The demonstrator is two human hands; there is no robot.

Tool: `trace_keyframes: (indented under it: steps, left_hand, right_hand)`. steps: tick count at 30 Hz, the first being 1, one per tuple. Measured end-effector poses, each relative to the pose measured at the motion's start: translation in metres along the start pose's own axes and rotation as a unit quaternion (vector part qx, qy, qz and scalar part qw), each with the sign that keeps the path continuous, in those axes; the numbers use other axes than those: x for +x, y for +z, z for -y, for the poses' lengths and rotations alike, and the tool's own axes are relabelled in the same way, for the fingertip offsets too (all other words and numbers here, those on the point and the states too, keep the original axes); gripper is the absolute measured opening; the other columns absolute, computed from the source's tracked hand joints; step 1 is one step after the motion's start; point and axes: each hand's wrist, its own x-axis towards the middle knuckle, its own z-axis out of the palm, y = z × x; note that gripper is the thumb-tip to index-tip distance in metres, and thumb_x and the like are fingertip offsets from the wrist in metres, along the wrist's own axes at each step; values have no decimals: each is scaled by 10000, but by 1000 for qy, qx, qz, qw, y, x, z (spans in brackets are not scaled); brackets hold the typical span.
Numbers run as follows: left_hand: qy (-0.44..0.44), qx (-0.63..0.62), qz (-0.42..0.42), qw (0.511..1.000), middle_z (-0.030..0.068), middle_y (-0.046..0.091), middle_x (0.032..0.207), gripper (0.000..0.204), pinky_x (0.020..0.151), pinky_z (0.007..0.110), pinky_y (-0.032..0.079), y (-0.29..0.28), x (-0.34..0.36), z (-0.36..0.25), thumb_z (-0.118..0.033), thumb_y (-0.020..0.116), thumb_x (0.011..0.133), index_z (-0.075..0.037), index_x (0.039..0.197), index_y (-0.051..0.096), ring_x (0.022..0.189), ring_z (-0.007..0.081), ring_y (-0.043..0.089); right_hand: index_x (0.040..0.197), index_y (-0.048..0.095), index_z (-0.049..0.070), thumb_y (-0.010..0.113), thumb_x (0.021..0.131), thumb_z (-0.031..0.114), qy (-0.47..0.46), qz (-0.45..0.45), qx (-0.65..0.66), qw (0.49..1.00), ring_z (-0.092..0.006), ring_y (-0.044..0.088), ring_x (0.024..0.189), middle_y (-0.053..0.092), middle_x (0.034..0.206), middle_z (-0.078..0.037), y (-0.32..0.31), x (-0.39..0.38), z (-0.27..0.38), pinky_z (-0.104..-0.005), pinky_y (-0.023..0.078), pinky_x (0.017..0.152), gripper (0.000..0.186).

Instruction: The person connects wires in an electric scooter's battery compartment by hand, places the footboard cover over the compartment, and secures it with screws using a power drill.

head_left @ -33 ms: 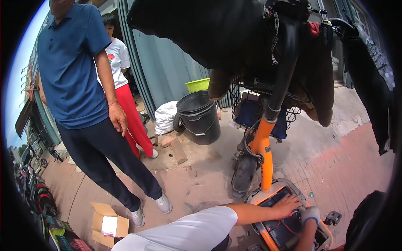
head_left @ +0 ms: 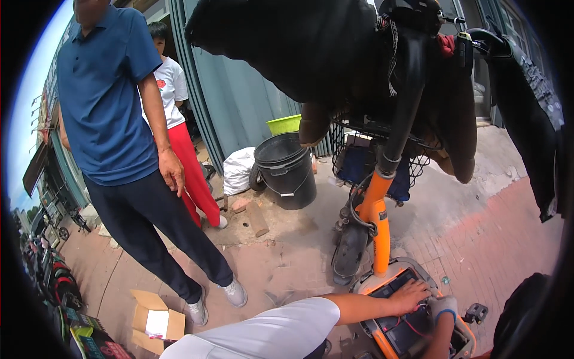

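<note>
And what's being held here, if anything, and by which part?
Can't be told: where the left hand and gloved right hand meet, details are too small.

Blk bucket nr wht sack, grn tub behind.

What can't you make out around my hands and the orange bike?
In the head view:
What the gloved right hand holds, if anything: hidden by the hand itself.
Ends of the red wire near the left hand: too small to trace.
Rear of the orange bike: cut off by the lower edge.
</note>
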Motion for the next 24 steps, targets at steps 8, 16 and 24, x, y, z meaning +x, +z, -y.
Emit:
trace_keyframes:
  steps: [8,16,24]
  left_hand:
    - [-10,19,36,999,151,519,1459,622,1219,501,305,-10,0,-1,-58,746,823,-104,1424,595,1448,362,424]
    - [-6,17,50,999,155,510,1487,599,1225,496,302,-9,-1,-17,-49,729,838,-96,1419,595,1459,363,414]
    - [22,10,-19,1000,127,610,1360,377,1154,457,371,4,-1,-11,-69,571,945,-88,1307,676,1344,345,516]
  right_hand:
    - [996,821,38,795,871,361,3,-182,-47,982,-350,785,901,788,933,-207,22,-19,8,-446,616,800,347]
    - [994,829,22,824,826,322,-41,-145,75,986,-288,780,742,779,797,-199,28,7,-37,-398,610,711,343]
    - [1022,849,105,766,839,446,-47,-122,80,988,-281,778,739,776,787,-172,7,-36,-18,-417,602,730,396]
